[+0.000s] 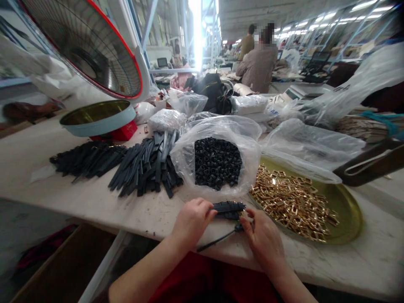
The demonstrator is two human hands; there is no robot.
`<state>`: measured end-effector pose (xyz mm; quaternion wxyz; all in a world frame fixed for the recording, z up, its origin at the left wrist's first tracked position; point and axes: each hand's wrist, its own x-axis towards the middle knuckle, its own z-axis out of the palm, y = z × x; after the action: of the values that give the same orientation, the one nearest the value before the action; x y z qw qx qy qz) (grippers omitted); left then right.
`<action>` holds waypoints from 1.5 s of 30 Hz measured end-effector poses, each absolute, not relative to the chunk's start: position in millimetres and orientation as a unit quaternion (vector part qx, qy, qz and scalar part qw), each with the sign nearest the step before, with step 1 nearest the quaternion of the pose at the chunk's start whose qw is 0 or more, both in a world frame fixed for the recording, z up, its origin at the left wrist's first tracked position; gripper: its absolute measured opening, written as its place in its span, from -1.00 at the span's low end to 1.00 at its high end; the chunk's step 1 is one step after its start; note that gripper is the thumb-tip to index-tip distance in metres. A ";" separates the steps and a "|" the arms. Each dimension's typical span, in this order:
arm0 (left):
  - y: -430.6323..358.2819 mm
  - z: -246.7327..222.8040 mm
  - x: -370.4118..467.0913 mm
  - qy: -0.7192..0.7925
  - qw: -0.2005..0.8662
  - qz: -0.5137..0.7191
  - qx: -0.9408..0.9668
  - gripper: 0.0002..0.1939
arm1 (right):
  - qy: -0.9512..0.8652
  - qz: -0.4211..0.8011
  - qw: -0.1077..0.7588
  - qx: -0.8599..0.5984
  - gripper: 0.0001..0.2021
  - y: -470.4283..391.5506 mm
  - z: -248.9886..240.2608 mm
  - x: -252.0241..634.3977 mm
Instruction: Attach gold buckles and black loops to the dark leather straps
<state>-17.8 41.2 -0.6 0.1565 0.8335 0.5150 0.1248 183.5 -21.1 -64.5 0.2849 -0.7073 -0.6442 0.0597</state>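
Observation:
Near the table's front edge, my left hand point(194, 221) is closed at the left end of a small stack of black straps point(229, 209). My right hand point(263, 235) has its fingers bent together at the stack's right end, by a bit of gold metal; what exactly they pinch is too small to tell. A thin black strap with a loop point(217, 240) lies below, between the hands. Behind them stands an open clear bag of black loops point(217, 164). Gold buckles point(293, 202) fill part of a round gold tray point(352, 210) at the right.
Piles of black straps point(145, 164) and darker straps point(90, 158) lie on the table point(19, 168) at left. A red-rimmed fan point(91, 46) leans over a round pan point(97, 122). Plastic bags point(312, 147) lie behind the tray. A seated person point(260, 67) is farther back.

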 end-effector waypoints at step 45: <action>-9.8 -6.9 -6.5 0.470 0.765 0.279 0.339 -0.79 | -0.565 0.416 0.382 -0.602 -0.67 8.3 -12.7 179.0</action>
<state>-6.5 -9.8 -6.9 0.7654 0.3388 0.4705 0.2794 179.0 8.3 -12.7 0.3815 -0.6017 -0.5654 0.4157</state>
